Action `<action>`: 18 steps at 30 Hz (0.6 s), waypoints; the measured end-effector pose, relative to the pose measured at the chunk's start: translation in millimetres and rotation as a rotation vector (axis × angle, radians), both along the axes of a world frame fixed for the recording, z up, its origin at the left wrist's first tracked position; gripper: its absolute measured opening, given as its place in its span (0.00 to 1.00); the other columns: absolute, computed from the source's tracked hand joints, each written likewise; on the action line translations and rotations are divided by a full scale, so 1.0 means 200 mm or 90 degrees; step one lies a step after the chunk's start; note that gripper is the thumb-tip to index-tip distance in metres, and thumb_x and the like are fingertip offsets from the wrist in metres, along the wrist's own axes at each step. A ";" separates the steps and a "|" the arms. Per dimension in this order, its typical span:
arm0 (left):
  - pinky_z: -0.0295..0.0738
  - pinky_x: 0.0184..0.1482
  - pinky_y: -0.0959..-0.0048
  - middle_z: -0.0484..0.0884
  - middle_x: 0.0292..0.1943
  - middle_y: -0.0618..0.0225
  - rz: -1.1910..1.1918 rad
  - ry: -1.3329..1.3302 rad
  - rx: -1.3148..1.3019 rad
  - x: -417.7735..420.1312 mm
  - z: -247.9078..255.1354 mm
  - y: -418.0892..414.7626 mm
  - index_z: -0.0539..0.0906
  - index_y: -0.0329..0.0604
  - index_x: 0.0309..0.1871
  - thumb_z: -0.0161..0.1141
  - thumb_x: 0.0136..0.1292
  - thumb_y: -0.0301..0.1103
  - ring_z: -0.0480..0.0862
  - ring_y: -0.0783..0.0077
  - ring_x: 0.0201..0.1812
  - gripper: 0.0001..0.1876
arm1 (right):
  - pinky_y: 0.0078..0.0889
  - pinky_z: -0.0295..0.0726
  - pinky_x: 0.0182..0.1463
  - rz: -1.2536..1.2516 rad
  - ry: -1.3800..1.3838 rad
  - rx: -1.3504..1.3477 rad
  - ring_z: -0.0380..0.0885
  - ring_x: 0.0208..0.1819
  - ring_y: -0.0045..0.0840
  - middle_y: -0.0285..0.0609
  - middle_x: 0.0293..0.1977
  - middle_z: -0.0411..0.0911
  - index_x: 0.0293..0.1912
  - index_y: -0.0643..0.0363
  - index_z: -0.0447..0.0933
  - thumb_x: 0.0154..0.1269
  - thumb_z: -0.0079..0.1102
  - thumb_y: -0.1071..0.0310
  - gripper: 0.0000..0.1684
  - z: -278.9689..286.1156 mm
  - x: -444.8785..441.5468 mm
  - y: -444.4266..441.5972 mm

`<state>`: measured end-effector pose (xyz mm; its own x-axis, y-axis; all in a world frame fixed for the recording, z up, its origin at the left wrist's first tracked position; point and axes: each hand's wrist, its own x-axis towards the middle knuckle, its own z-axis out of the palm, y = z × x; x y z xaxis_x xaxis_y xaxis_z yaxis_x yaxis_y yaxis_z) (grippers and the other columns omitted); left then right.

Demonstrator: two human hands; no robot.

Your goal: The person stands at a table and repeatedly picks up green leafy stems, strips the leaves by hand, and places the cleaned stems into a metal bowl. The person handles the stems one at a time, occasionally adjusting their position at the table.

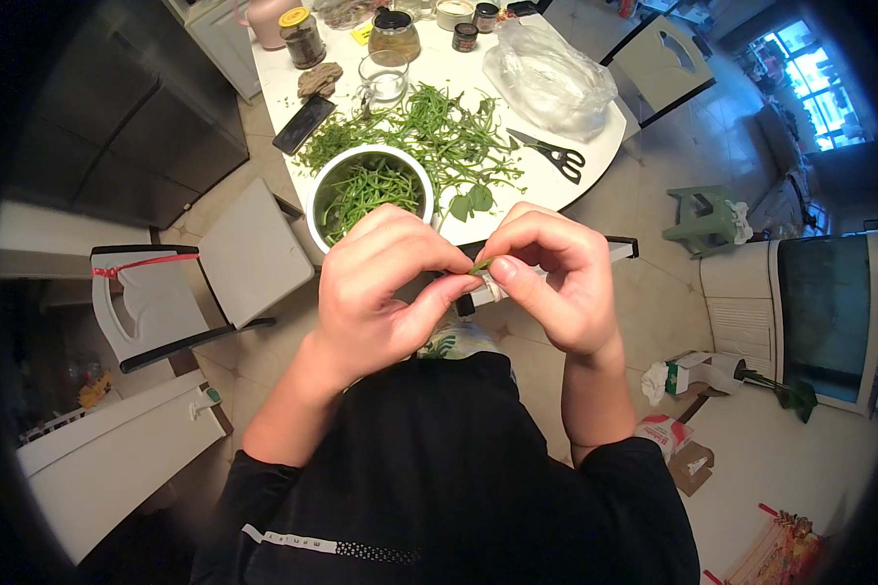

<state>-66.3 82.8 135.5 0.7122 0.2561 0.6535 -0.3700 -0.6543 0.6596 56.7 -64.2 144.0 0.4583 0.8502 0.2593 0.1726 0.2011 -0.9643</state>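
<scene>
Between the fingertips of both hands is a short piece of green stem (481, 267). My left hand (388, 281) pinches one end with thumb and forefinger, and my right hand (552, 270) pinches the other. Both are raised over my lap, just off the near edge of the white table (593, 157). Beyond my left hand stands a white-rimmed bowl (426, 179) holding cut green stems (377, 191). A loose heap of leafy green stems (446, 135) spreads behind and to the right of it. Two broad leaves (472, 202) lie near the table edge.
Black-handled scissors (560, 155) and a clear plastic bag (552, 80) lie to the right. A phone (304, 124), a glass cup (385, 77), a glass teapot (395, 36) and a yellow-lidded jar (302, 38) are farther back. A white chair (256, 252) stands at the left.
</scene>
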 end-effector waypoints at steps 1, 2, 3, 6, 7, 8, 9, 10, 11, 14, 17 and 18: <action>0.71 0.31 0.71 0.81 0.25 0.67 -0.002 -0.005 0.005 -0.04 0.01 0.01 0.83 0.41 0.29 0.71 0.43 0.22 0.78 0.66 0.28 0.09 | 0.15 0.66 0.29 -0.004 -0.017 0.003 0.69 0.26 0.11 0.35 0.28 0.75 0.34 0.65 0.79 0.60 0.59 0.76 0.03 0.01 -0.04 0.01; 0.71 0.31 0.71 0.80 0.25 0.67 0.000 -0.008 0.009 -0.08 0.01 0.01 0.83 0.41 0.29 0.71 0.43 0.22 0.78 0.66 0.28 0.09 | 0.15 0.66 0.29 -0.011 -0.023 0.005 0.69 0.26 0.11 0.36 0.28 0.75 0.34 0.65 0.79 0.59 0.59 0.76 0.03 0.02 -0.08 0.01; 0.71 0.31 0.71 0.80 0.25 0.67 0.002 -0.010 0.016 -0.11 0.02 0.02 0.83 0.41 0.29 0.71 0.42 0.22 0.78 0.66 0.28 0.10 | 0.15 0.67 0.29 -0.018 -0.028 0.008 0.69 0.26 0.11 0.36 0.28 0.75 0.34 0.65 0.79 0.59 0.60 0.76 0.03 0.03 -0.12 0.03; 0.71 0.30 0.71 0.80 0.25 0.67 0.011 -0.012 0.036 -0.22 0.05 0.05 0.82 0.41 0.29 0.71 0.42 0.22 0.77 0.65 0.28 0.10 | 0.14 0.67 0.28 -0.026 -0.046 0.012 0.69 0.25 0.11 0.36 0.28 0.75 0.33 0.66 0.79 0.58 0.61 0.76 0.03 0.05 -0.22 0.06; 0.71 0.30 0.70 0.79 0.25 0.67 0.016 -0.012 0.043 -0.25 0.05 0.06 0.82 0.40 0.29 0.71 0.41 0.21 0.77 0.65 0.28 0.11 | 0.14 0.67 0.27 -0.026 -0.053 0.013 0.69 0.24 0.11 0.36 0.27 0.75 0.33 0.66 0.79 0.57 0.61 0.77 0.03 0.06 -0.25 0.06; 0.71 0.30 0.70 0.79 0.25 0.67 0.018 -0.014 0.045 -0.28 0.06 0.06 0.82 0.40 0.29 0.71 0.41 0.21 0.77 0.65 0.28 0.11 | 0.14 0.68 0.29 -0.018 -0.075 -0.007 0.70 0.26 0.13 0.37 0.28 0.76 0.33 0.66 0.79 0.58 0.61 0.76 0.03 0.08 -0.28 0.07; 0.71 0.30 0.70 0.79 0.25 0.67 0.018 -0.015 0.044 -0.31 0.07 0.07 0.82 0.40 0.29 0.71 0.41 0.21 0.77 0.64 0.28 0.11 | 0.15 0.69 0.32 -0.012 -0.097 -0.028 0.71 0.28 0.14 0.39 0.29 0.76 0.34 0.67 0.78 0.59 0.61 0.76 0.04 0.10 -0.31 0.07; 0.71 0.30 0.70 0.79 0.25 0.67 0.020 -0.016 0.044 -0.35 0.07 0.07 0.82 0.40 0.29 0.71 0.41 0.21 0.77 0.64 0.28 0.11 | 0.15 0.70 0.34 -0.005 -0.119 -0.050 0.72 0.29 0.15 0.40 0.30 0.76 0.34 0.67 0.78 0.60 0.60 0.76 0.04 0.11 -0.34 0.08; 0.71 0.30 0.70 0.79 0.25 0.67 0.022 -0.017 0.050 -0.38 0.08 0.08 0.82 0.40 0.29 0.71 0.41 0.21 0.77 0.64 0.28 0.11 | 0.15 0.70 0.33 -0.007 -0.133 -0.048 0.72 0.29 0.15 0.40 0.30 0.77 0.34 0.67 0.78 0.60 0.60 0.76 0.04 0.12 -0.37 0.08; 0.71 0.30 0.70 0.79 0.25 0.66 0.030 -0.015 0.062 -0.48 0.10 0.10 0.82 0.40 0.29 0.71 0.41 0.21 0.77 0.64 0.28 0.11 | 0.15 0.70 0.32 -0.007 -0.156 -0.040 0.73 0.29 0.15 0.40 0.30 0.77 0.34 0.67 0.78 0.60 0.61 0.76 0.04 0.12 -0.45 0.11; 0.71 0.30 0.70 0.79 0.25 0.66 0.037 -0.015 0.057 -0.56 0.10 0.11 0.82 0.40 0.29 0.71 0.41 0.21 0.77 0.64 0.27 0.11 | 0.14 0.70 0.31 -0.012 -0.140 -0.018 0.72 0.28 0.13 0.39 0.30 0.76 0.34 0.67 0.78 0.60 0.61 0.76 0.04 0.11 -0.52 0.13; 0.71 0.30 0.70 0.79 0.24 0.66 0.036 -0.016 0.052 -0.58 0.10 0.11 0.82 0.40 0.29 0.71 0.42 0.21 0.77 0.64 0.27 0.10 | 0.14 0.69 0.29 -0.021 -0.129 0.000 0.71 0.26 0.12 0.37 0.29 0.76 0.33 0.67 0.78 0.59 0.61 0.76 0.03 0.09 -0.55 0.15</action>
